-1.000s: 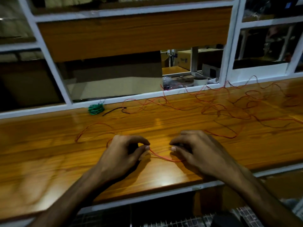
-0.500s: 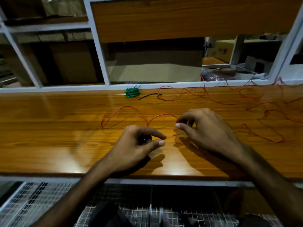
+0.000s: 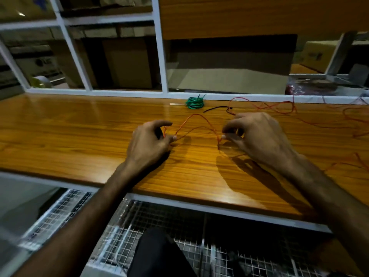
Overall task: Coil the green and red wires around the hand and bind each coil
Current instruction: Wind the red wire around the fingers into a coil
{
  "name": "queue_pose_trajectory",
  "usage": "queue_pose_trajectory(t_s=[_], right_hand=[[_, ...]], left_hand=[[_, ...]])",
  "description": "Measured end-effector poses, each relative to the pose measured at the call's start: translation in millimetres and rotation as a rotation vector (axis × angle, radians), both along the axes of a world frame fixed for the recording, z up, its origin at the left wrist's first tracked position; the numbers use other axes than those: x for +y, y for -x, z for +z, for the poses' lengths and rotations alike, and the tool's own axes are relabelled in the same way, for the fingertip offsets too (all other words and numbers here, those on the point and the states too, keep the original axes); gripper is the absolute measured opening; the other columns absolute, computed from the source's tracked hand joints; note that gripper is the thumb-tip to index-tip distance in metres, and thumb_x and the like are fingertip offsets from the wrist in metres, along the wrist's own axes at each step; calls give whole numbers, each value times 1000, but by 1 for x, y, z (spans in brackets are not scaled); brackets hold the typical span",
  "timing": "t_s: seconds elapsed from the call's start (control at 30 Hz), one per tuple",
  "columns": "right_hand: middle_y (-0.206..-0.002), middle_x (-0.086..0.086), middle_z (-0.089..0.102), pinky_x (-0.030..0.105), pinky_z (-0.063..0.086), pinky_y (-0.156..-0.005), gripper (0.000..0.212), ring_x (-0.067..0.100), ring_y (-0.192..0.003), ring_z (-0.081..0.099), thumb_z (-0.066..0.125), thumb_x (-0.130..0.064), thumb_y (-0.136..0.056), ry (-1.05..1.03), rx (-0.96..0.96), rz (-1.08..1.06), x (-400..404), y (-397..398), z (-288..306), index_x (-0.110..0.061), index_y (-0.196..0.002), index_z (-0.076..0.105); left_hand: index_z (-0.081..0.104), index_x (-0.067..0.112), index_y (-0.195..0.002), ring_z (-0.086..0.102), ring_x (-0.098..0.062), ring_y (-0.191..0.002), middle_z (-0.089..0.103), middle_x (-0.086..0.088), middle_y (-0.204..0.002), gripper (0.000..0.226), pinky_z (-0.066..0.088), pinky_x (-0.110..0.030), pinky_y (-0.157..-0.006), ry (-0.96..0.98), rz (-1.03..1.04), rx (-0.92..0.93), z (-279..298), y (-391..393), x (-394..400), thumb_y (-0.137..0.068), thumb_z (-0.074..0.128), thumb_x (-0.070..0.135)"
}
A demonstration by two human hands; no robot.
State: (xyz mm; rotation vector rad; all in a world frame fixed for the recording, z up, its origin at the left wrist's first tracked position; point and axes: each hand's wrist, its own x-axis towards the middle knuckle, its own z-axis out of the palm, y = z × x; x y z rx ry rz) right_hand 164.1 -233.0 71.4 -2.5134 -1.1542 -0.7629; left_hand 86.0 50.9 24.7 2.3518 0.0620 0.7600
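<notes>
Wooden bench: both hands pinch the red wire, arched between.

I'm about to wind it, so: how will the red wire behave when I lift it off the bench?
Probably springy, not limp: the red wire arches up unsupported between the left hand and right hand. Likely very light, being so thin. Its loose loops sprawl over the bench to the right, so it may snag and tangle as it is drawn in.

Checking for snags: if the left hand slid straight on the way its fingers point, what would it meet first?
The left hand points right, so probably the raised loop of red wire it pinches, then the right hand; depth is unclear.
</notes>
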Motion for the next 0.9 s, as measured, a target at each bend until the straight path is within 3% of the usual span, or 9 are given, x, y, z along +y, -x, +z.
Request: queue_pose_trajectory(t_s=[0.07, 0.23, 0.3, 0.4, 0.5, 0.6, 0.8, 0.9], right_hand=[[-108, -6, 73, 32, 53, -81, 27, 8, -94, 65, 71, -41, -90, 30, -9, -13, 1, -4, -2, -28, -113, 74], [-109, -6, 73, 32, 50, -80, 27, 12, -96, 66, 69, -42, -93, 56, -29, -72, -7, -15, -8, -29, -116, 74], [-107, -6, 73, 27, 48, -74, 26, 12, -94, 66, 69, -42, -93, 37, -39, -108, -14, -21, -8, -28, -114, 75], [-105, -6, 73, 26, 47, -73, 27, 10, -92, 65, 71, -40, -92, -18, 13, -63, -18, -26, -6, -26, -114, 75], [-109, -2, 73, 27, 53, -77, 32, 7, -93, 63, 72, -34, -91, -70, 102, 81, -13, -25, -4, -24, -122, 72], [-111, -3, 72, 30, 57, -77, 38, 6, -92, 62, 69, -36, -91, -104, 88, 150, -12, -28, -2, -27, -128, 68], [-103, 1, 67, 41, 57, -67, 38, 14, -86, 61, 60, -38, -93, -152, 39, 184, -20, -37, 1, -25, -128, 69], [-101, 2, 66, 41, 55, -66, 35, 15, -85, 60, 60, -38, -94, -177, 25, 191, -23, -40, 2, -25, -124, 71]], left_hand=[[65, 29, -137, 70, -4, -85, 72, 9, -97, 49, 64, -38, -73, -116, 7, 127, 3, -7, -2, -92, 76, 43], [76, 27, -111, 66, -6, -88, 71, 8, -98, 17, 61, -35, -74, -221, 10, 279, 14, -25, -7, -97, 72, 36], [79, 22, -105, 72, -11, -91, 77, 4, -98, 12, 61, -32, -76, -12, -99, 279, 17, -29, -10, -96, 74, 29], [78, 9, -102, 76, -7, -84, 79, -5, -96, 11, 57, -20, -68, 412, -287, 279, 28, -28, -27, -96, 73, 16], [80, 11, -101, 68, -13, -77, 76, -10, -96, 16, 51, -25, -65, 452, -340, 356, 33, -35, -43, -99, 69, 23], [78, 9, -96, 55, -15, -66, 64, -10, -82, 20, 42, -29, -58, 524, -432, 450, 38, -42, -56, -102, 64, 22], [70, 9, -90, 42, -13, -53, 51, -3, -65, 26, 31, -22, -45, 627, -628, 618, 50, -51, -78, -107, 50, 10], [69, 11, -87, 40, -14, -53, 47, -3, -66, 28, 28, -25, -48, 697, -696, 674, 49, -56, -84, -106, 50, 11]])
